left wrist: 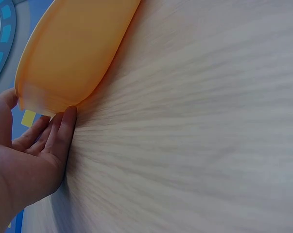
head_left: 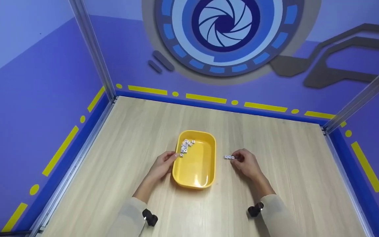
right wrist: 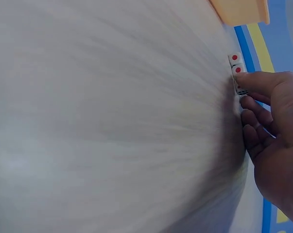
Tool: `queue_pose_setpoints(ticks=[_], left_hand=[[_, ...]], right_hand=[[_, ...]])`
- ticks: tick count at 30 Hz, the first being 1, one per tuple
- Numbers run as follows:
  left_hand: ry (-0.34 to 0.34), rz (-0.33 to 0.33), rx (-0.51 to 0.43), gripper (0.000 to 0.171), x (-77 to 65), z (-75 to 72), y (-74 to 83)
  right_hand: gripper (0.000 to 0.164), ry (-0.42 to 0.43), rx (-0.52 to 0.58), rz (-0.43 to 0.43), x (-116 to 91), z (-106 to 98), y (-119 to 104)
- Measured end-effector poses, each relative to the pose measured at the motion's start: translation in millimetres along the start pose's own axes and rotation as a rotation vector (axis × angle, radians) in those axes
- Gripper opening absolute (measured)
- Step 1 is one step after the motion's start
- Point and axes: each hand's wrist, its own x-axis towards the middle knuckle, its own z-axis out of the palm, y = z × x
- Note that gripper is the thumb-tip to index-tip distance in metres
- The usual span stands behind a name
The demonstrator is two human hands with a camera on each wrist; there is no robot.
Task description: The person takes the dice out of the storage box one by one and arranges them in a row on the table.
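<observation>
A yellow plastic tub (head_left: 194,171) stands on the table, with a cluster of small white dice (head_left: 185,146) along its upper left inside. My left hand (head_left: 163,164) grips the tub's left side, thumb at the rim and fingers against the outer wall low down, as the left wrist view of the hand (left wrist: 39,150) shows. To the right of the tub, a short row of dice (head_left: 228,157) lies on the tabletop. My right hand (head_left: 247,163) holds the near end of that row between thumb and fingers. Red single dots show on two dice (right wrist: 236,64) in the right wrist view.
The light wood-grain table (head_left: 137,131) is enclosed by blue panels with yellow dashes along the bottom. Metal posts (head_left: 97,56) rise at the back corners. A black wrist camera (head_left: 150,217) sits at the left sleeve, another camera (head_left: 255,209) at the right sleeve.
</observation>
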Motion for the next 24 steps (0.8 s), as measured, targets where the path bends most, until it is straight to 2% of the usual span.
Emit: queue_pose_setpoints(ticks=[6, 10, 13, 17, 20, 24], left_hand=[[-0.009, 0.006, 0.027, 0.05, 0.6, -0.3, 0.7], [-0.007, -0.006, 0.017, 0.051, 0.6, -1.4, -0.2], [-0.005, -0.004, 0.019, 0.052, 0.0, -2.2, -0.6], [0.011, -0.008, 0.041, 0.049, 0.7, -1.8, -0.8], [0.012, -0.01, 0.036, 0.048, 1.4, -1.7, -1.4], [0.002, 0.002, 0.01, 0.048, 1.9, -2.1, -0.9]], right_hand=[[0.02, 0.023, 0.054, -0.031, 5, -10, -13], [0.021, 0.051, 0.061, -0.057, 15, -13, -38], [0.019, 0.054, 0.077, -0.102, 22, -8, -62], [0.018, 0.035, 0.113, -0.176, 30, 11, -92], [0.018, 0.013, 0.133, -0.243, 35, 32, -109], [0.018, -0.019, 0.142, -0.29, 39, 65, -130]])
